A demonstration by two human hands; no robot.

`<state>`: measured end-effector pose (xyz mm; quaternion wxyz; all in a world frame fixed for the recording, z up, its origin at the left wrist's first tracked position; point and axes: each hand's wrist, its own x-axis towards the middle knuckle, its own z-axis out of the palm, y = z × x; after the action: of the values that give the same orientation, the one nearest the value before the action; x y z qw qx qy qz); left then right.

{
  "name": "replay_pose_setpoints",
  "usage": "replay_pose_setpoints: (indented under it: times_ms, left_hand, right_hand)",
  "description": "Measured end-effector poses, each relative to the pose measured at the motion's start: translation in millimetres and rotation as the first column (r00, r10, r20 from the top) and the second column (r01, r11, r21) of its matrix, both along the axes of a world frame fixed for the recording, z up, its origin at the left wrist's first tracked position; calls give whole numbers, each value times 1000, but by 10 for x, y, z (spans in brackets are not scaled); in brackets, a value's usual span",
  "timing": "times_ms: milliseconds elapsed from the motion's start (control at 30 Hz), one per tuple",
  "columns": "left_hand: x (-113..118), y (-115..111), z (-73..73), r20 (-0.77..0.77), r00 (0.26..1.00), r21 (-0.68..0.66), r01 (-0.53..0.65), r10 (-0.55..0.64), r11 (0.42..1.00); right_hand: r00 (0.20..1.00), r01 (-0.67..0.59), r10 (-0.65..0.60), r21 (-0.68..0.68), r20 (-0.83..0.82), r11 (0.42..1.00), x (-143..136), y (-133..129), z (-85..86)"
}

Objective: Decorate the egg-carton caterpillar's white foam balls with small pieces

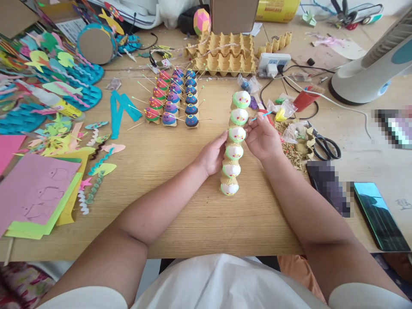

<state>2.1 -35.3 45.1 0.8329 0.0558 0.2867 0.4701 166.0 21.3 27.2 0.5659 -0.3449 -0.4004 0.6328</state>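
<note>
A strip of egg carton stretches away from me over the middle of the table, its several bumps topped with white and green clay and small red and yellow dots. My left hand grips the strip's left side near its middle. On the other side, my right hand pinches a thin light-blue stick close to the second and third bumps. Further back left stand more egg carton strips with red, purple and blue clay faces and thin pins sticking out.
Colored paper sheets and cut-outs cover the left side. Scissors, wood shavings, a red cup and a phone lie right. Egg trays, a power strip and a white fan stand behind.
</note>
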Motion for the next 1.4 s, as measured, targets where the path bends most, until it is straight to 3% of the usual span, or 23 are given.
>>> replay_pose_setpoints:
  times_ms: [133, 300, 433, 533, 800, 1133, 1400]
  left_hand:
    - [-17, 12, -35, -37, 999, -31, -1, 0, 1000]
    - [-36, 33, -82, -88, 996, -5, -22, 22, 1000]
    - [-38, 30, -48, -122, 992, 15, -14, 16, 1000]
    - [-40, 35, -43, -84, 996, -8, -9, 8, 1000]
    - [-57, 58, -91, -17, 999, -58, -43, 42, 997]
    - [-86, 89, -176, -17, 999, -67, -29, 28, 997]
    - [-79, 76, -135, 1, 999, -90, -34, 34, 995]
  right_hand:
    - [1000, -5, 5, 14, 6, 1000, -14, -20, 5]
    - [997, 80, -80, -12, 9, 997, -24, -53, 42]
    - [1000, 13, -12, 24, -13, 1000, -58, -101, 53]
    - [999, -33, 31, 73, 21, 997, -99, -146, 55]
    - [994, -26, 9, 151, 111, 988, -152, -178, 36]
    - [988, -38, 7, 191, 156, 981, -180, -159, -11]
    - [986, -20, -10, 176, 166, 984, -192, -163, -14]
